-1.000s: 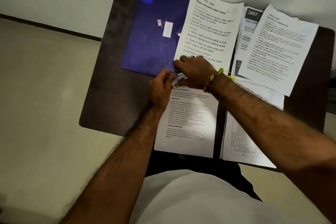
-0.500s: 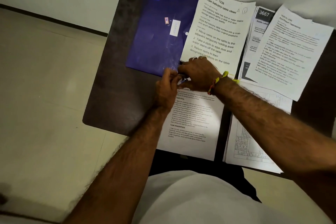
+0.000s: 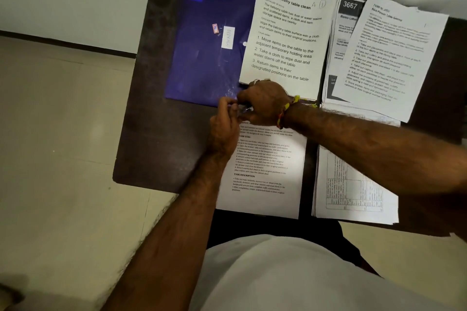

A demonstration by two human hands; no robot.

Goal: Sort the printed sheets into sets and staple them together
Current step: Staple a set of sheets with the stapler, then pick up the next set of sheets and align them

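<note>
Dark wood tabletop (image 3: pixel 156 113) against a pale wall, with tiled floor to the left, carries a blue folder (image 3: pixel 212 40) at the back and several piles of printed sheets. Compared with a second ago, very little has shifted: both hands have stayed bunched at the top left corner of the near sheet set (image 3: pixel 262 171), and only the view has swung slightly. The right hand (image 3: pixel 265 103), a yellow thread band (image 3: pixel 286 111) at its wrist, is curled over a small metal stapler (image 3: pixel 245 108), of which only a glint shows between the hands. Its fingers appear wrapped round that tool, though most of it is hidden. The left hand (image 3: pixel 225 124) pinches at the same corner with its fingers bent, seemingly steadying paper or stapler; which one cannot be told.

Because the hands have held this spot through the last second, the step in hand is probably the stapling of this set's corner, either being squeezed or just lined up. No staple can be seen, so whether it is driven is unclear.

Other piles wait: the "Wipe balcony table clean" sheet (image 3: pixel 285 38) just beyond the hands, a stack headed 3667 (image 3: pixel 347 7) beside it, a tilted sheet (image 3: pixel 389 55) overlapping that stack, and a table-printed pile (image 3: pixel 353 184) at the near right. Much of the job seems left.
</note>
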